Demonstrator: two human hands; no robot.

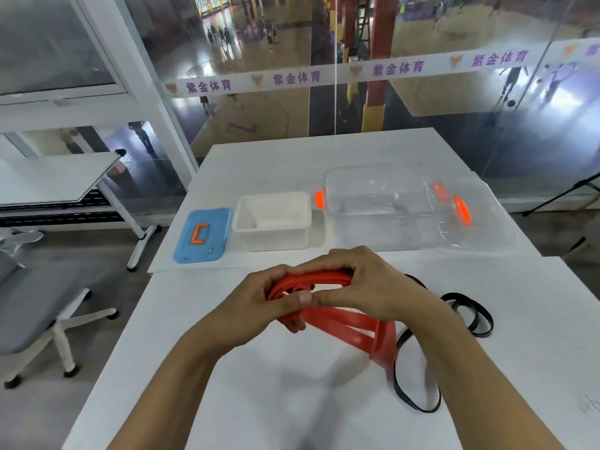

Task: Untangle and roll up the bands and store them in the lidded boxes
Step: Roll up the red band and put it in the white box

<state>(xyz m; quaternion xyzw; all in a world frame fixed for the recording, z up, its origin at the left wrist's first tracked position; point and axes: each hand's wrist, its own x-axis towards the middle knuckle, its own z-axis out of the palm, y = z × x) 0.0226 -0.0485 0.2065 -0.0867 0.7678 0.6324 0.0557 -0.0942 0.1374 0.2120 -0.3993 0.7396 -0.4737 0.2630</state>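
We are looking from a single wide-angle camera worn on the head, facing forward and tilting down over the white surface (227, 368). We are sitting close: both forearms are entering from the bottom edge, and the left hand (259, 306) and right hand (363, 287) are meeting just below the centre of the frame. The far edge of the surface is lying at mid-height, and above it we are facing a glass wall (292, 43) filling the upper half. Straight lines are bending toward the frame's edges.
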